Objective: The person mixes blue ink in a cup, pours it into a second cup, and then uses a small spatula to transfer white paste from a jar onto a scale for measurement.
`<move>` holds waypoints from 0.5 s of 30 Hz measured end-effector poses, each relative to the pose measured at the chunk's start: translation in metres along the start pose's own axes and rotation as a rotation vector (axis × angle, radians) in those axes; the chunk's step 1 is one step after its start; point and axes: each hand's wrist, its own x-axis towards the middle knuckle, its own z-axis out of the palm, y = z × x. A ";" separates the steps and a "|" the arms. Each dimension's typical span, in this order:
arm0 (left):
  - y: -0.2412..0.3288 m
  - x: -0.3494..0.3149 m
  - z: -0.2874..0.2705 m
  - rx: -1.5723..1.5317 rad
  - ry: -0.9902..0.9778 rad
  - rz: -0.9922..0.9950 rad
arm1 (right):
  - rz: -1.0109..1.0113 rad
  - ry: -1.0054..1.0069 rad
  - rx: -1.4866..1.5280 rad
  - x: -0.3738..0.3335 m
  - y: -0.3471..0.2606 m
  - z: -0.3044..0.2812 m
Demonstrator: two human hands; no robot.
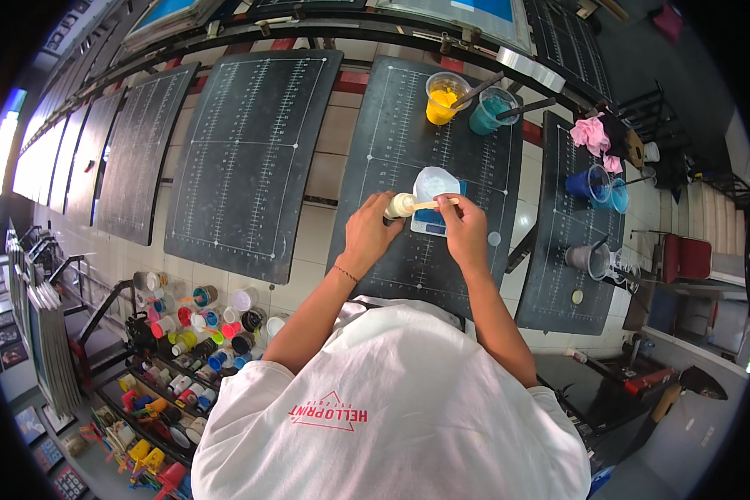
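Note:
My left hand [370, 230] is closed around a small pale jar [398, 207], tilted with its mouth toward the right. A flat wooden stick [426, 205] is pinched in the fingers of my right hand [467, 230], its far end at the jar's mouth. Just beyond the stick, a translucent cup with whitish contents [435, 182] stands on a small blue-and-white digital scale [430, 225]. The stick and my hands cover part of the scale. What is inside the jar is too small to make out.
The scale rests on a dark gridded board [375, 150]. Toward its far end are a cup of yellow ink [443, 102] and a cup of teal ink [490, 115], with sticks in them. More cups, including a blue one [585, 185], stand on the right board. Several ink containers [217, 321] crowd shelves at lower left.

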 end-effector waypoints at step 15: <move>-0.009 0.001 0.006 -0.006 0.053 0.029 | 0.085 0.253 0.090 0.011 -0.012 -0.030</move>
